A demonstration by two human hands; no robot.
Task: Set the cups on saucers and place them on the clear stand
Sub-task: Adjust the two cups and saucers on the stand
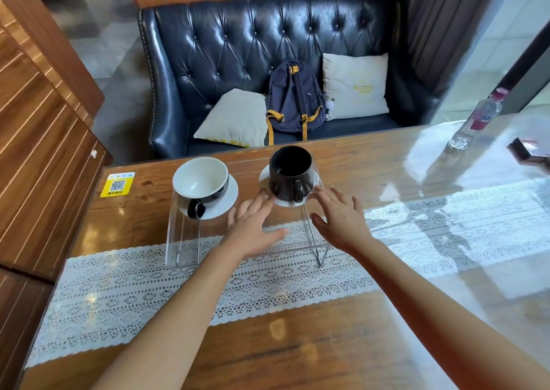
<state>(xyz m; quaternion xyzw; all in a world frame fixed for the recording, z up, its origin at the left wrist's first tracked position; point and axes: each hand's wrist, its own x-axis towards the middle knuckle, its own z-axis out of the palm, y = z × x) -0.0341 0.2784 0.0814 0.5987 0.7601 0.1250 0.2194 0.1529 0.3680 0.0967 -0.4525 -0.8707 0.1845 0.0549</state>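
Observation:
A clear stand (181, 234) sits on the lace runner in the middle of the table. On its left end a wide cup (200, 178), white inside and dark outside, rests on a white saucer (226, 202). On its right end a tall black cup (290, 173) stands on another white saucer (265, 178). My left hand (253, 226) lies flat and open, fingertips touching that saucer's near-left rim. My right hand (342, 214) is open too, fingertips at the saucer's near-right rim. Neither hand holds anything.
A clear plastic bottle (476, 121) with a red label and a dark box (526, 150) lie at the table's far right. A yellow QR sticker (117, 184) marks the far-left corner. Beyond the table is a dark leather sofa (238, 47) with two cushions and a backpack (294, 100).

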